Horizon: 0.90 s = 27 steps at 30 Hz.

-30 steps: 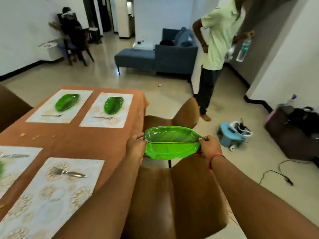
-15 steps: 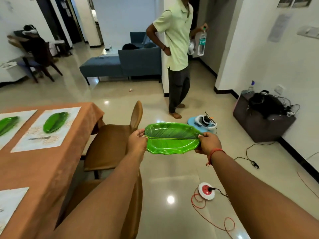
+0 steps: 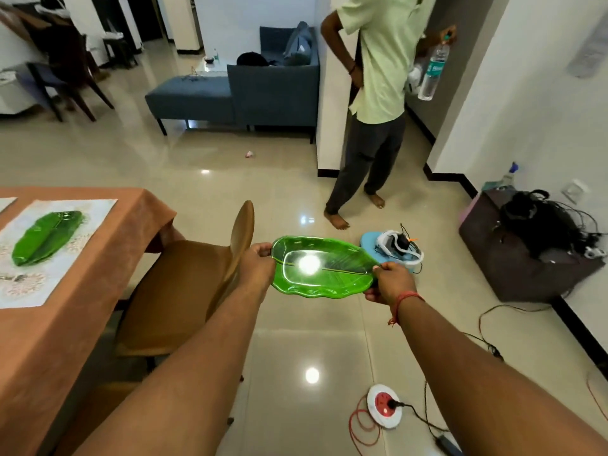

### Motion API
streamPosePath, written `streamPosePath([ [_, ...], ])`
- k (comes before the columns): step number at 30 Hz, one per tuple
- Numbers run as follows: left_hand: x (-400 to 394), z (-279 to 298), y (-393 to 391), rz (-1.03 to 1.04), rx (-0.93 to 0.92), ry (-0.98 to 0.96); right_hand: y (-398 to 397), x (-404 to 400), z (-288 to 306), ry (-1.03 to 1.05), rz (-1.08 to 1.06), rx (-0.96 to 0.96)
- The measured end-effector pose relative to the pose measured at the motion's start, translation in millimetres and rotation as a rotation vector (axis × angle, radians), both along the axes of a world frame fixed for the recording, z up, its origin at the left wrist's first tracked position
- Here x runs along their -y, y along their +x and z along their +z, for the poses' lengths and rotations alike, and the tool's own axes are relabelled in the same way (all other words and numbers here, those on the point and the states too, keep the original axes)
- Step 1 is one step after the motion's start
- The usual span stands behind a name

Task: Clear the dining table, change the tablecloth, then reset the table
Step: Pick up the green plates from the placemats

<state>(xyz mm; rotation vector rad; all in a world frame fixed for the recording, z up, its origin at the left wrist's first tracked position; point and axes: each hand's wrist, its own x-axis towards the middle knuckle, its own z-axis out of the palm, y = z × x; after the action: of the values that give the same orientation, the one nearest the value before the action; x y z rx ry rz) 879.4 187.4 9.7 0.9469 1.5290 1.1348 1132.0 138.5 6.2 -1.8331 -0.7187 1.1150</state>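
Observation:
I hold a green leaf-shaped plate level over the floor, away from the table. My left hand grips its left end and my right hand grips its right end. At the left, the dining table carries an orange-brown tablecloth. A white patterned placemat lies on it with a second green leaf plate on top. A piece of cutlery lies on the mat below that plate.
A brown chair stands by the table's side. A person in a light green shirt stands ahead holding a water bottle. On the floor lie a red-and-white extension socket with cables, a blue stool and a dark box.
I have turned right, away from the table, carrying the plate out over the floor. The near placemats and fork have left the view.

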Motion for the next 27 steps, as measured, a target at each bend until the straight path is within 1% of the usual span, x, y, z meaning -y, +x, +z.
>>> streamPosePath([
  [3,-56,8,0,0.039,-0.006,0.002,-1,-66,2,-0.012,0.035,-0.003],
  [7,-127,3,-7,0.090,-0.046,-0.026,-4,-151,-7,-0.039,0.116,-0.018],
  [11,-229,-18,-10,0.135,-0.088,-0.037,3,-269,-23,-0.024,0.185,-0.015],
  [13,-292,-46,-14,0.179,-0.129,-0.020,6,-330,-31,0.002,0.202,-0.049],
  [14,-323,-57,-16,0.217,-0.146,-0.042,6,-362,-34,0.002,0.216,-0.054],
  [16,-364,-37,-10,0.285,-0.208,-0.101,2,-420,-41,-0.038,0.254,-0.055],
  [19,-414,-16,-6,0.315,-0.293,-0.150,-1,-486,-33,-0.052,0.345,-0.058],
  [23,-492,-11,-15,0.423,-0.299,-0.181,-12,-589,-16,-0.039,0.405,-0.021],
  [25,-545,-14,-32,0.508,-0.272,-0.201,-34,-657,-17,-0.050,0.476,-0.013],
  [27,-564,-12,-40,0.524,-0.261,-0.207,-43,-681,-16,-0.049,0.509,-0.005],
])
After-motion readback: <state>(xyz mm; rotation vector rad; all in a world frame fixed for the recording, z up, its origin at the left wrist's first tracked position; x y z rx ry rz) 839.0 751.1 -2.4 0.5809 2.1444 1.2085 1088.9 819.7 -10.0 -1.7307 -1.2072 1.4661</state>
